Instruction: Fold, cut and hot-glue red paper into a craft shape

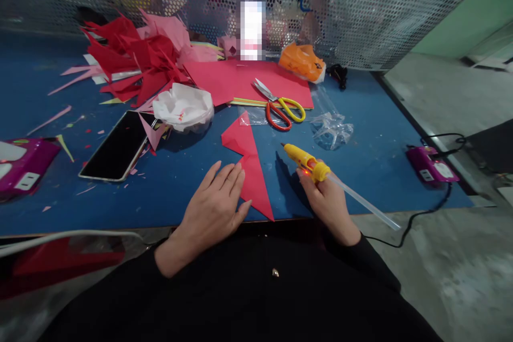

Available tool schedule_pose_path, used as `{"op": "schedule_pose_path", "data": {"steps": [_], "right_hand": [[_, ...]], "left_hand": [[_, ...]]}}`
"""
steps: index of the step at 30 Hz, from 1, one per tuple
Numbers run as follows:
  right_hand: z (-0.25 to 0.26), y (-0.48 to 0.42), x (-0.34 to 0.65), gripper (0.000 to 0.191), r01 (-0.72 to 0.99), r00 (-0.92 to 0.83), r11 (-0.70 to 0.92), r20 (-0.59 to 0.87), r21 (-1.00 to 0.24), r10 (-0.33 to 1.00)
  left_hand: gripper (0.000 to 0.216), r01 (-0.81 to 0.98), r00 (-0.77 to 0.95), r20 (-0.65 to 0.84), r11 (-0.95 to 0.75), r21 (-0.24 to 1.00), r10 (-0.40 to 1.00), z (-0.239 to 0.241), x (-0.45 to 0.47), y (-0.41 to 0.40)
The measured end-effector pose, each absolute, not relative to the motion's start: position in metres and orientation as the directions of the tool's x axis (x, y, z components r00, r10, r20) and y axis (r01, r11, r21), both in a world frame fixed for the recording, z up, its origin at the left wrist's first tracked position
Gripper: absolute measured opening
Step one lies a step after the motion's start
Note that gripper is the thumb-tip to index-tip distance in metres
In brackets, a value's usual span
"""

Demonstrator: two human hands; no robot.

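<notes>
We see a folded, pointed strip of bright red paper lying flat on a blue-topped bench, its sharp tip at the bench's near edge. Our left hand lies palm down at the red strip's left edge, fingertips and thumb over it; its grip is flat and loose, the fingers stretched out and close together. Right of the strip, our right hand has its grip wrapped around a yellow plastic glue gun — a small red light glows on it, and a long translucent glue stick sticks out of its back end. The dark nozzle points towards the strip's upper part, well apart from it.

Just beyond the strip we have scissors with one red and one yellow handle, resting partly on a stack of coloured paper sheets, red on top. Left of the strip sit a crumpled white paper bowl and a black-screened phone; farther beyond them — a heap of red and pink paper cuttings.
</notes>
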State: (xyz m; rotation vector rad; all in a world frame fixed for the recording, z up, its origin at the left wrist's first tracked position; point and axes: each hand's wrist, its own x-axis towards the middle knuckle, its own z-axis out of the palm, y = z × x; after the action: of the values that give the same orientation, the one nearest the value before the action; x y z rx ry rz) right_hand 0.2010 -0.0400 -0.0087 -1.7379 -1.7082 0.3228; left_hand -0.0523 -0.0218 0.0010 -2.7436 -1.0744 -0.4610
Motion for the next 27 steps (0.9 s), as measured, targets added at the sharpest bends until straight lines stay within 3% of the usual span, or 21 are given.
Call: {"op": "schedule_pose_path", "data": {"steps": [6, 13, 27], "right_hand": [[-0.0097, -0.0397, 0.2022, 0.022, 0.786, 0.121, 0.072, 0.267, -0.613, 0.956], [-0.0064, -0.0349, 0.2063, 0.025, 0.702, 0.084, 0.143, 0.280, -0.698, 0.956], [-0.0022, -0.0327, 0.2068, 0.024, 0.620, 0.074, 0.127, 0.220, -0.774, 0.973]], "left_hand": [[0.044, 0.692, 0.658, 0.344, -0.718, 0.077, 0.670, 0.0006, -0.0560, -0.0227], [0.065, 0.717, 0.576, 0.355, -0.664, 0.213, 0.736, -0.0004, -0.0611, -0.0232], [0.059, 0.663, 0.702, 0.400, -0.746, -0.066, 0.589, -0.0006, -0.0545, -0.0228]]}}
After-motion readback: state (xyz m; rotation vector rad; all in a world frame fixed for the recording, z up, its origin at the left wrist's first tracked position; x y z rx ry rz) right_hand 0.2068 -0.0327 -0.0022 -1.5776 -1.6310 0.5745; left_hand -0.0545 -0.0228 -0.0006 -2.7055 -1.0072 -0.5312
